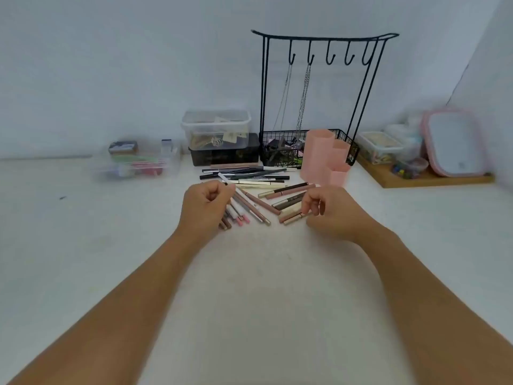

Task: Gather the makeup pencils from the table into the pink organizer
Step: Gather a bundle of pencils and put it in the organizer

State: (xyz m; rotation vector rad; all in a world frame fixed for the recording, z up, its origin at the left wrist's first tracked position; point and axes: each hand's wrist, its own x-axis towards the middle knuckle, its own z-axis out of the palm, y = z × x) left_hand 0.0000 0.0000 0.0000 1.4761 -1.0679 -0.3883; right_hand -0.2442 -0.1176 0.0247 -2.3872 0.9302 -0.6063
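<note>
The left hand (pixel 206 202) gripped a bundle of pencils (pixel 244 207) in curled fingers, above more spread on the table (pixel 83 245). The right hand (pixel 327 209) pinched one pencil's end. The organizer (pixel 324 157) stood just behind.

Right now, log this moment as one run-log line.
left hand: grips pencils | right hand: pinches pencil | organizer: no pencils seen inside

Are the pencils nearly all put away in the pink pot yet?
Not yet. No pencils show above the pink organizer. The left hand grips a bunch of pencils, the right hand pinches a few more, and a row of dark pencils lies on the table.
</note>
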